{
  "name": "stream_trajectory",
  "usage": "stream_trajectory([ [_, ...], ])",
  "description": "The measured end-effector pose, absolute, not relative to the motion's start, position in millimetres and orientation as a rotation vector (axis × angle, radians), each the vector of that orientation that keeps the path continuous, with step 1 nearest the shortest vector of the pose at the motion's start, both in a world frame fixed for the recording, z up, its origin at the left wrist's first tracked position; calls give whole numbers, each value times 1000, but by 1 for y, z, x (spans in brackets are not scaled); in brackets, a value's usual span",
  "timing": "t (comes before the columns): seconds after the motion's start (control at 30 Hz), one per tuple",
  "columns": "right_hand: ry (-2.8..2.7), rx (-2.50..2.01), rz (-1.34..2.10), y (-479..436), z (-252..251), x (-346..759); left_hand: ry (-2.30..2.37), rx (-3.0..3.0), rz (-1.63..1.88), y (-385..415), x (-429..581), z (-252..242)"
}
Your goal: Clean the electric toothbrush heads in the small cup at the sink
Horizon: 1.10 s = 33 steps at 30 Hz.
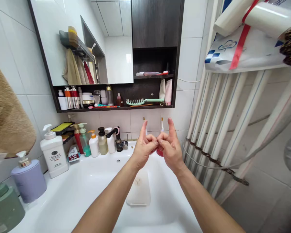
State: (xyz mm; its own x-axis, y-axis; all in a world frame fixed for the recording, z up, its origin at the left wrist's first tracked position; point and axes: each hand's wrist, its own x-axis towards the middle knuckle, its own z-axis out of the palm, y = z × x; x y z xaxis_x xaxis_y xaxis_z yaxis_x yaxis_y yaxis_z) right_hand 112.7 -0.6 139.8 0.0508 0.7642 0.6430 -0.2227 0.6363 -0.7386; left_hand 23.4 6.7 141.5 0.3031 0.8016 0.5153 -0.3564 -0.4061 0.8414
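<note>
Above the white sink (97,200), my left hand (146,142) and my right hand (169,145) meet at the fingertips. On each hand one finger points up; the thumb and the other fingers are pressed together in a pinch. Whatever lies in the pinch, if anything, is too small or hidden to make out. Just behind the hands a toothbrush (162,124) stands upright, and a red thing (159,152) is partly covered by them. Below, in the basin, lies a whitish translucent tray (138,191).
Several pump bottles (94,144) line the sink's back and left edges, beside the black faucet (120,142). A mirror cabinet (116,108) with a green comb (135,102) hangs above. White radiator pipes (223,113) rise at right; a brown towel (9,113) hangs at left.
</note>
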Motion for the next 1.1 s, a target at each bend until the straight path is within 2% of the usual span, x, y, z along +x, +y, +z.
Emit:
stream_trajectory([
  [0.1, -1300, -449, 863, -13, 139, 113, 302, 1405, 1329, -4, 23, 142],
  [0.33, -1137, -499, 1014, -5, 115, 114, 500, 1224, 1344, -2, 20, 126],
  [0.67, -1119, -713, 1146, 4, 125, 105, 693, 1124, 1138, 10, 22, 140],
  [0.8, -1238, -884, 1050, 15, 107, 100, 824, 1111, 1113, 17, 23, 127],
  [0.87, -1362, -1106, 888, 27, 92, 104, 909, 1102, 1086, 20, 21, 108],
  [0.93, -1457, -1430, 571, 46, 76, 116, 1000, 1091, 1045, 20, 16, 81],
  [1.1, -1362, -1696, 270, 102, 58, 158, 1185, 1073, 906, 12, 2, -3],
])
